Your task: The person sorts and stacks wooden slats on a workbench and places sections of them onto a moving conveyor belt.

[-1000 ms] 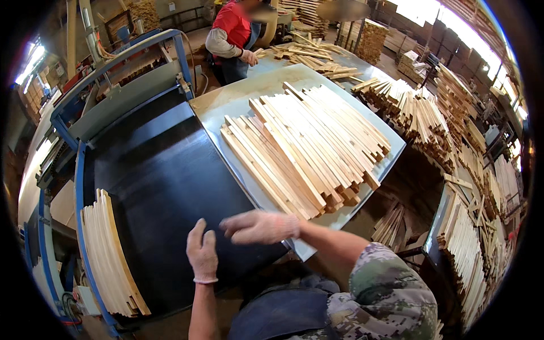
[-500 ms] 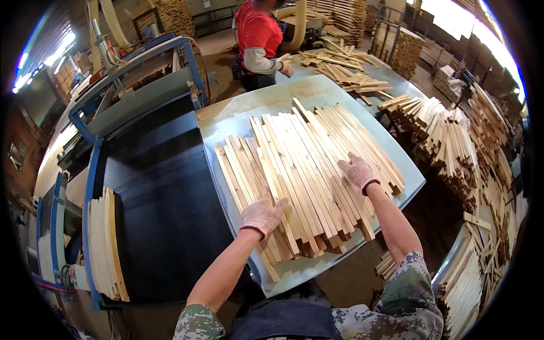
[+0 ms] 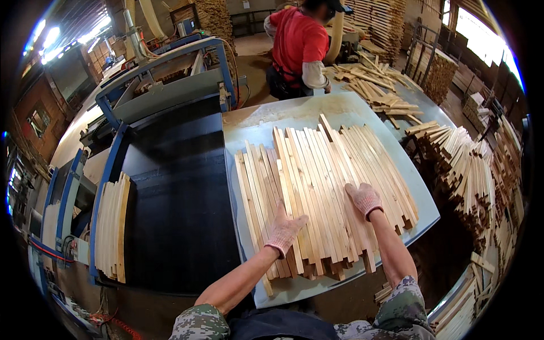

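A layer of pale wooden strips (image 3: 314, 187) lies side by side on a light blue-grey tabletop (image 3: 422, 212), their ends uneven. My left hand (image 3: 286, 229), in a pinkish knit glove, rests on the strips left of the middle, thumb and fingers spread. Farther right, my right hand (image 3: 364, 199), gloved alike, lies on the strips with its fingers apart and somewhat bent. Neither hand is visibly wrapped round a strip, though some fingertips are hard to make out. One strip between the hands sticks out past the others at the far end.
To the left is a black conveyor-like bed (image 3: 178, 209) in a blue frame, with a strip bundle (image 3: 112, 229) along its left side. A person in a red top (image 3: 300, 42) stands beyond the table. Loose wood pieces (image 3: 377, 90) and stacked strips (image 3: 462, 164) lie right.
The view has shifted, so the scene sits lower and farther right. My left hand has moved slightly right across the strips. The person in red has turned and lowered the near arm.
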Demonstrator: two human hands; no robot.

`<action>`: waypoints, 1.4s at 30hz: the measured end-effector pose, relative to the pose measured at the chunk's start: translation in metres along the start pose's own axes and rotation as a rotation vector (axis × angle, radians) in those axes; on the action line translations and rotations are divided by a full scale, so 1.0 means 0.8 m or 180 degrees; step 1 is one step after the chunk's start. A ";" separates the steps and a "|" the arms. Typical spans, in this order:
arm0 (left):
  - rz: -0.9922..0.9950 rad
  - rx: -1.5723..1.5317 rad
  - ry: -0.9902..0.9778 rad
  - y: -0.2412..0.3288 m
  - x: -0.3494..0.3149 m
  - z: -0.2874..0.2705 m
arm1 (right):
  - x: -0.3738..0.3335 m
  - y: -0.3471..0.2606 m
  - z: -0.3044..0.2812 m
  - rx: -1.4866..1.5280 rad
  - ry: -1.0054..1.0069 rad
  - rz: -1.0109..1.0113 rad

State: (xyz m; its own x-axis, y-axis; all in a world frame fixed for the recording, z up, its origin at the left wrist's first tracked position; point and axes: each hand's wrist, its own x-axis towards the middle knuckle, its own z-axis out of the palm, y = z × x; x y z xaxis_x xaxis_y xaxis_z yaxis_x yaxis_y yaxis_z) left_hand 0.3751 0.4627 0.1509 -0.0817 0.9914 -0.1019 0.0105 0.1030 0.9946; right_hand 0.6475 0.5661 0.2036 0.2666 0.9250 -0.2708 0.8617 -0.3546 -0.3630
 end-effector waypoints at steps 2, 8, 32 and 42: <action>-0.0175 -0.0506 -0.0153 0.008 -0.001 0.005 | 0.008 0.012 0.002 0.0026 0.0075 -0.0029; -0.0023 -0.0519 -0.0169 0.026 -0.020 -0.012 | -0.009 0.016 0.010 0.0003 0.0342 -0.0206; -0.0074 -0.0192 0.1017 -0.010 -0.260 -0.560 | -0.347 -0.420 0.265 -0.0122 -0.0281 -0.1822; -0.1768 0.3692 0.0517 0.007 -0.225 -0.685 | -0.379 -0.460 0.378 0.0157 -0.0259 -0.1851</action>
State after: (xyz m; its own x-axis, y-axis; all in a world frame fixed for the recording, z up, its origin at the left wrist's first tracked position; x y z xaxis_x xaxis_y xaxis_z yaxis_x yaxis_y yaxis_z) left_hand -0.1565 0.2409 0.1853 -0.4721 0.7811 -0.4086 0.7819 0.5851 0.2152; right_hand 0.1193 0.3750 0.1497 -0.2794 0.9567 -0.0819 0.8349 0.1999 -0.5128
